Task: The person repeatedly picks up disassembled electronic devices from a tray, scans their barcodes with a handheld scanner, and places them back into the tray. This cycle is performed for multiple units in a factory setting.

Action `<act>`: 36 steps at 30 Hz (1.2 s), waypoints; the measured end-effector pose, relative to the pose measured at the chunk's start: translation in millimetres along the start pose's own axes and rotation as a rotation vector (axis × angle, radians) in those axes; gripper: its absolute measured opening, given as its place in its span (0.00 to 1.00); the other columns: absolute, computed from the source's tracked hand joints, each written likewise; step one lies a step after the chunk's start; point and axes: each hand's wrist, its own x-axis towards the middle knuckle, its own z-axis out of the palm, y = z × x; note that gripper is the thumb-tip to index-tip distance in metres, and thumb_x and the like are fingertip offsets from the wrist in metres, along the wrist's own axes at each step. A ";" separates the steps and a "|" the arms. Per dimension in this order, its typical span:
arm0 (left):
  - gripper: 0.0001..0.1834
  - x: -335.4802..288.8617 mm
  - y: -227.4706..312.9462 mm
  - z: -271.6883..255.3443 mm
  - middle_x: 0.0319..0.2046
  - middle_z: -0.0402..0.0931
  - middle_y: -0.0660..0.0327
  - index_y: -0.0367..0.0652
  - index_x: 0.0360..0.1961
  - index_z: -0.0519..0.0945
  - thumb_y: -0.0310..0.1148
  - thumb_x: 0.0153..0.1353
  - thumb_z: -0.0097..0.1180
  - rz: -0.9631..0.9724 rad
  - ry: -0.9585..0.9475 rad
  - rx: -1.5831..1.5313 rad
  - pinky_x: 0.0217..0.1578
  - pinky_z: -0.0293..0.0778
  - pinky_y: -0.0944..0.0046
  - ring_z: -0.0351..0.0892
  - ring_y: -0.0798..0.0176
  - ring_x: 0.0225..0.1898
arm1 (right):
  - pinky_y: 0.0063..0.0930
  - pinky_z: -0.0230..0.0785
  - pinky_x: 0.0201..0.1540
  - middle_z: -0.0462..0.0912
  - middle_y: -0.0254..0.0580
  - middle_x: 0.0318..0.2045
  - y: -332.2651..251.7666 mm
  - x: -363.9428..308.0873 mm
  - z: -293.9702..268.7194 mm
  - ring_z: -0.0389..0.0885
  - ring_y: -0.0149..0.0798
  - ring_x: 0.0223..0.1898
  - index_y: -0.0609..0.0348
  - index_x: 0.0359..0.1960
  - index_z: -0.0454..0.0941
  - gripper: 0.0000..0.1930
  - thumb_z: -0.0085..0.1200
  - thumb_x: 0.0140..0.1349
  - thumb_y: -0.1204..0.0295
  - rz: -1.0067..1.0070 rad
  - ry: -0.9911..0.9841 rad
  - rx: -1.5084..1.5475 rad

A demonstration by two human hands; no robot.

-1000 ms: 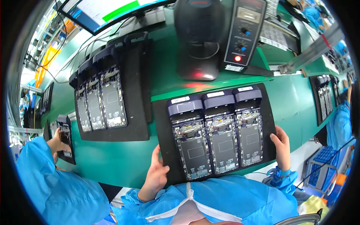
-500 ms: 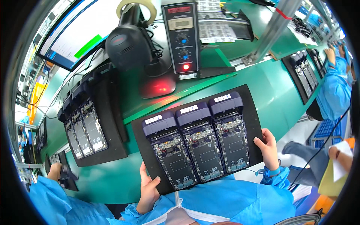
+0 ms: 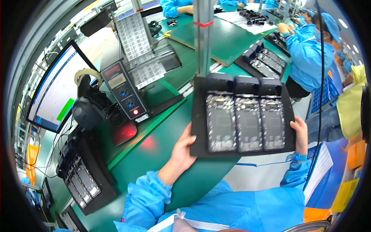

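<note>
1. While our left hand (image 3: 181, 152) grasps the left edge of the black tray (image 3: 199, 127), our right hand (image 3: 300, 135) grasps its right edge.
2. This tray is held before the metal post (image 3: 202, 44), carrying three dark devices (image 3: 248, 123) side by side.
3. On the monitor (image 3: 56, 91), the control box (image 3: 123, 92) and the white sheets (image 3: 134, 38), we see print, but it is too small for us to read.

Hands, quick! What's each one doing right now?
Left hand: closed, holding the left edge of the black tray with three opened handheld devices.
Right hand: closed, holding the black tray's right edge.
</note>
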 end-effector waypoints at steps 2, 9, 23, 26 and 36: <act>0.32 46.9 -11.5 6.2 0.53 0.61 0.55 0.41 0.58 0.54 0.27 0.48 0.43 -0.023 -0.088 -0.114 0.54 0.60 0.58 0.63 0.58 0.53 | 0.18 0.72 0.31 0.78 0.44 0.30 -9.4 9.3 -30.4 0.78 0.30 0.27 0.69 0.39 0.69 0.12 0.45 0.50 0.80 -0.023 0.049 0.007; 0.17 230.7 -23.8 36.2 0.41 0.71 0.51 0.31 0.40 0.68 0.32 0.53 0.38 0.198 -0.140 -0.341 0.49 0.62 0.59 0.69 0.57 0.45 | 0.20 0.66 0.36 0.78 0.42 0.33 13.7 135.4 -73.5 0.76 0.32 0.31 0.70 0.42 0.70 0.18 0.52 0.48 0.75 -0.183 0.454 0.043; 0.23 169.4 -76.3 -12.3 0.48 0.63 0.46 0.37 0.46 0.68 0.29 0.46 0.52 0.582 -0.512 1.467 0.51 0.61 0.57 0.62 0.46 0.50 | 0.37 0.59 0.50 0.67 0.70 0.44 28.7 374.7 239.4 0.68 0.57 0.47 0.77 0.55 0.39 0.34 0.42 0.54 0.68 -0.175 0.368 -0.317; 0.24 158.3 -68.0 2.2 0.47 0.64 0.46 0.36 0.48 0.67 0.30 0.46 0.53 0.567 -0.474 1.393 0.50 0.61 0.56 0.63 0.45 0.49 | 0.35 0.58 0.52 0.68 0.68 0.45 44.2 380.0 249.2 0.67 0.57 0.49 0.78 0.56 0.44 0.32 0.39 0.54 0.68 -0.239 0.130 -0.428; 0.21 125.1 -62.2 -39.5 0.45 0.65 0.51 0.39 0.42 0.70 0.21 0.42 0.48 0.893 0.087 1.224 0.52 0.58 0.58 0.62 0.49 0.50 | 0.19 0.57 0.30 0.66 0.32 0.27 14.4 94.7 287.6 0.63 0.25 0.27 0.61 0.37 0.68 0.10 0.45 0.51 0.82 -0.559 0.031 0.469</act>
